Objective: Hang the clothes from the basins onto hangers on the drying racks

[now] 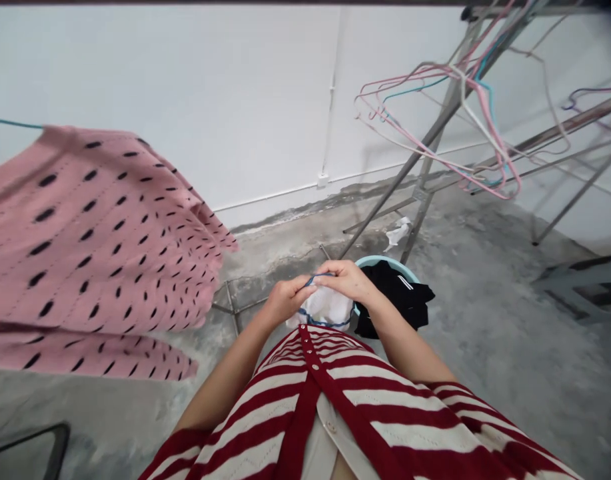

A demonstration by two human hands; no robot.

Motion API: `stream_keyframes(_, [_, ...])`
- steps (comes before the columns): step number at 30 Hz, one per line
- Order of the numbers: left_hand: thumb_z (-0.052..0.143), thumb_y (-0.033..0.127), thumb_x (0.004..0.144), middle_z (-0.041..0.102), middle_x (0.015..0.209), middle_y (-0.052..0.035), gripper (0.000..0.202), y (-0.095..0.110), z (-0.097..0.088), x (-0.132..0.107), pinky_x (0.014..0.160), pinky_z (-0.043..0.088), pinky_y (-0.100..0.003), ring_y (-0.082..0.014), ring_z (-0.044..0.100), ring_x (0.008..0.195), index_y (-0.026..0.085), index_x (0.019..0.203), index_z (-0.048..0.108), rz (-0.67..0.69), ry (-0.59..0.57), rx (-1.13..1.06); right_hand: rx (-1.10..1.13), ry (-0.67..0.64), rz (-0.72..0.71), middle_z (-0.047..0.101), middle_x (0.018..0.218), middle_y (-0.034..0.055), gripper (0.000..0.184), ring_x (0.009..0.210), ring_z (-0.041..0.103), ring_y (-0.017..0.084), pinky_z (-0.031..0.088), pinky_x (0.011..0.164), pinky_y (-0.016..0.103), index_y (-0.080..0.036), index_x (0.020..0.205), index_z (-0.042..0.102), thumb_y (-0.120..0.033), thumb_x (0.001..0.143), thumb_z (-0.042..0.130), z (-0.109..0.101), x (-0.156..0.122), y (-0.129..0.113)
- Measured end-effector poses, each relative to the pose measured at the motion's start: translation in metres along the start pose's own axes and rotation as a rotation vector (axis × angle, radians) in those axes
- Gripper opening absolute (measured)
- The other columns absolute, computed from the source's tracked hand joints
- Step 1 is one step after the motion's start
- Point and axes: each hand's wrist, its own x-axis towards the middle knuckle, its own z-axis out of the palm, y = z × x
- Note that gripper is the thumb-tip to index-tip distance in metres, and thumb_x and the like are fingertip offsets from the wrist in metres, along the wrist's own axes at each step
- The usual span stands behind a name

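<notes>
At the far left, a pink garment with rows of small black oval marks hung draped over a thin teal line, its lower folds falling toward a grey concrete floor. A dark, thin frame showed in the bottom left corner. Near the middle of the view, a person wearing a red-and-white striped top held both bare forearms forward over their lap. Their left hand and right hand were close together, almost meeting, on a white cloth with blue trim, which hung in a soft bunch just below them. The fingers of both hands were curled and held close together, pinching the blue-edged top of the cloth between them. Just beyond the hands sat a basin with a pale teal rim, filled with black clothing that spilled over its right side. Behind the basin, a crumpled white scrap lay on the floor beside the legs of a metal drying rack. Pink, white, and blue wire hangers dangled in a tangle from the upper right of the rack. A white wall with a stained lower edge ran across the back, and a low grey stool stood at the far right.
</notes>
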Motion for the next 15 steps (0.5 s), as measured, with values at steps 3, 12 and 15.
stream_keyframes(3, [0.047, 0.038, 0.086, 0.073, 0.085, -0.0005, 0.031, -0.004, -0.006, -0.005, 0.069, 0.050, -0.023, -0.0166, 0.066, 0.078, 0.024, 0.103, 0.068, -0.021, -0.029, 0.104, -0.155, -0.049, -0.053, 0.067, 0.081, 0.0009, 0.018, 0.076, 0.060, 0.013, 0.044, 0.070, 0.022, -0.017, 0.085, 0.067, -0.033, 0.077, 0.062, -0.001, -0.006, 0.005])
stream_keyframes(12, [0.043, 0.036, 0.089, 0.072, 0.104, -0.0045, 0.032, -0.013, -0.040, -0.030, 0.078, 0.051, -0.025, -0.0186, 0.068, 0.091, 0.022, 0.104, 0.068, -0.108, 0.586, 0.668, -0.925, 0.154, 0.145, 0.060, 0.100, 0.0056, 0.032, 0.092, 0.056, 0.016, 0.039, 0.068, 0.022, -0.021, 0.099, 0.062, -0.008, 0.079, 0.041, -0.005, -0.016, 0.046])
stream_keyframes(15, [0.048, 0.033, 0.087, 0.074, 0.094, -0.0032, 0.028, -0.024, -0.040, -0.037, 0.066, 0.049, -0.025, -0.0190, 0.069, 0.080, 0.025, 0.106, 0.067, -0.233, 0.259, 0.774, -0.906, 0.243, 0.133, 0.059, 0.096, 0.0050, 0.032, 0.089, 0.055, 0.015, 0.039, 0.070, 0.022, -0.020, 0.096, 0.062, -0.006, 0.079, 0.039, -0.011, -0.019, 0.053])
